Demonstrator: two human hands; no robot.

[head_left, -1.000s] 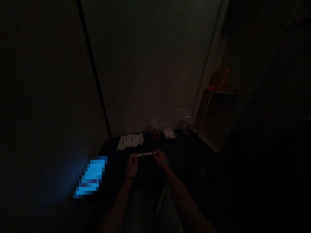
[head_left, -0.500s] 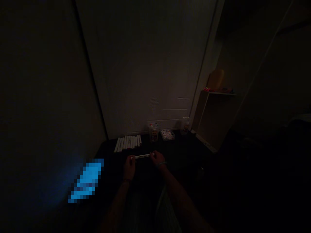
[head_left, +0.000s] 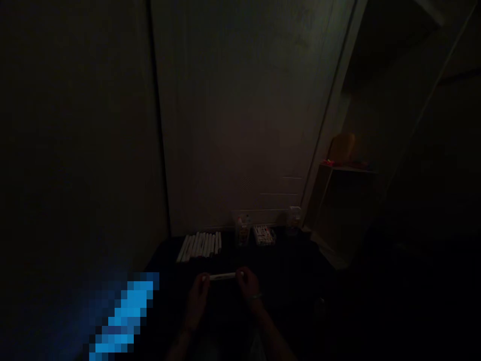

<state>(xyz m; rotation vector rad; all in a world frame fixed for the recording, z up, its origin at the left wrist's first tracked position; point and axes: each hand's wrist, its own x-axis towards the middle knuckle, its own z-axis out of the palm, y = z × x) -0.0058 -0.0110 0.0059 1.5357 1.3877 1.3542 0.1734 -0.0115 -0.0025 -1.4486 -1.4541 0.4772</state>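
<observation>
Between my hands a white marker [head_left: 222, 276] lies level above the dark table [head_left: 285, 271]. My left hand [head_left: 199, 291] pinches its left end, and my right hand [head_left: 248, 286], with a band at the wrist, pinches the right end. Just beyond them, a row of several white markers [head_left: 200, 244] lies side by side at the back left of the table. The light is very dim, so fine finger detail and any print on the marker are hard to make out.
At the back stand a clear container [head_left: 243, 233] with items in it, a patterned box [head_left: 264, 235] and another clear container [head_left: 294, 220]. A pale wall [head_left: 240, 125] rises behind. Right of it, a shelf unit [head_left: 345, 168] bears a yellow object [head_left: 341, 148]. A blurred blue glow [head_left: 126, 313] is at lower left.
The view has tilted upward, so the table and everything on it appear lower. Both hands still hold the marker by its ends, and the picture is darker.
</observation>
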